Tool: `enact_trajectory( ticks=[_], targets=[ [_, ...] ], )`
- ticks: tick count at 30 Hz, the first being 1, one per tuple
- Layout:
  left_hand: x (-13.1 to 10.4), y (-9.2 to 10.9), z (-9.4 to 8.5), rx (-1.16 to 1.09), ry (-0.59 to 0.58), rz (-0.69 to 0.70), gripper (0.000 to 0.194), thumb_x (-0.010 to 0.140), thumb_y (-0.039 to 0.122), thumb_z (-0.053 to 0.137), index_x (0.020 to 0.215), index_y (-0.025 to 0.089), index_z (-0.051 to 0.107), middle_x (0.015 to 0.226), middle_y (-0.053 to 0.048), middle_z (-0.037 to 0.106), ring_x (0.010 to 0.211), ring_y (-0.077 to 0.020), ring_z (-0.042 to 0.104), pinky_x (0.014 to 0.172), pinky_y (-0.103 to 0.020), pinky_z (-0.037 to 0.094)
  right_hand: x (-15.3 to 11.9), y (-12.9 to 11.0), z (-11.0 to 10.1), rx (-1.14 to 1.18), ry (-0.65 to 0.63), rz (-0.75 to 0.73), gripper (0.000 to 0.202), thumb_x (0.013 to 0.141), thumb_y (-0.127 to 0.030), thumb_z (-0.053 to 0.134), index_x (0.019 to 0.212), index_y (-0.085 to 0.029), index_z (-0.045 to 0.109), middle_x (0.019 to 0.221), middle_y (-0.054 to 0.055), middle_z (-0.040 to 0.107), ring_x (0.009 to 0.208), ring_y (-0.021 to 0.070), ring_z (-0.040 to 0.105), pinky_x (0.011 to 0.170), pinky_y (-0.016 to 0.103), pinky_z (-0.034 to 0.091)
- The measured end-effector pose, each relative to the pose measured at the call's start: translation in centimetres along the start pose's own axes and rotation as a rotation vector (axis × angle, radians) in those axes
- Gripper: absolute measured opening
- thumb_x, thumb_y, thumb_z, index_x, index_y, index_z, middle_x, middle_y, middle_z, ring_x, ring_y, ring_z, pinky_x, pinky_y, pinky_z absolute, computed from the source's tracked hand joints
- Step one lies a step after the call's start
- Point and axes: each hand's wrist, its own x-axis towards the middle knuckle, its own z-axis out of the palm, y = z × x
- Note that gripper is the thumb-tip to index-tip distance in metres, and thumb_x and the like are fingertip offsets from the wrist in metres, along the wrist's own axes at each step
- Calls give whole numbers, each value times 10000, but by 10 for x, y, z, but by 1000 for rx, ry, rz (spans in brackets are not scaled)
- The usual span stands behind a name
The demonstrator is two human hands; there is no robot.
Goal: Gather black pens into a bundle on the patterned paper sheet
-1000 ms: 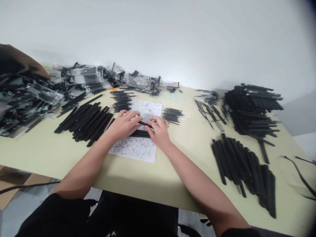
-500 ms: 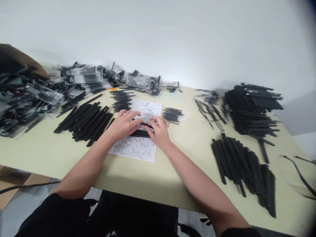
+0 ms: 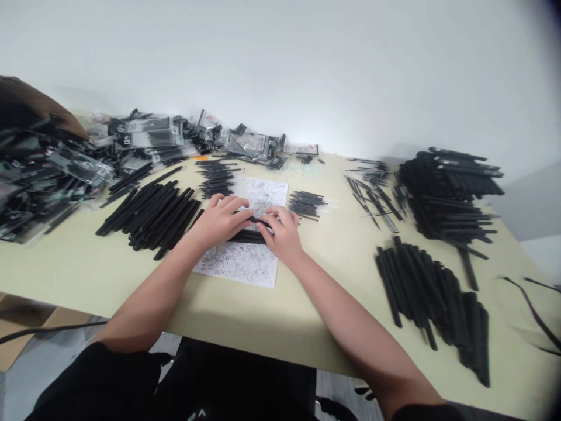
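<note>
Matt black plastic pens, glossy clear plastic packets, scribbled paper sheet.

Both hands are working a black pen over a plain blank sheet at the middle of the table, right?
Not quite. In the head view the sheet is covered with dense scribbles, not blank. The rest stands: left hand and right hand meet on a black pen over it, mid-table.

A slim black pen lies crosswise, pinched at both ends above the scribbled paper.
</note>
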Motion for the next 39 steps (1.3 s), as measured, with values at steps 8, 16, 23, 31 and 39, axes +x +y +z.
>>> enact_trajectory(
  ticks=[8,16,23,31,39],
  targets=[
    [0,0,0,-29,-3,10,268,941,421,503,1086,227,616,1120,-85,657,1009,-243,586,861,-397,342,0,0,0,20,11,3,261,963,-389,484,981,-220,682,1127,79,616,1021,195,570,913,376,280],
    [0,0,1,-56,-27,-21,273,954,425,467,1003,234,657,1104,-82,663,1017,-247,581,878,-412,332,0,1,0,-15,-26,-3,237,950,-380,508,993,-226,683,1152,84,598,1038,210,559,913,384,275],
    [1,3,1,-29,-25,-8,216,969,338,452,1040,245,634,1083,-71,675,997,-231,588,872,-409,322,0,1,1,-12,-18,-8,253,961,-387,489,993,-227,682,1149,80,610,1011,201,570,890,380,281],
    [7,20,14,-14,-54,-13,229,977,237,398,1040,184,611,939,-82,684,912,-230,595,883,-417,325,-1,0,3,79,52,4,200,949,-335,500,978,-197,642,1100,93,630,1033,207,568,923,379,316],
    [8,20,23,-55,-202,-63,197,915,228,461,1016,151,612,926,-115,634,887,-261,575,772,-405,351,-1,-21,-6,0,174,-197,238,944,-341,475,1013,-173,628,1086,115,621,1022,226,519,899,388,341]
  ],
)
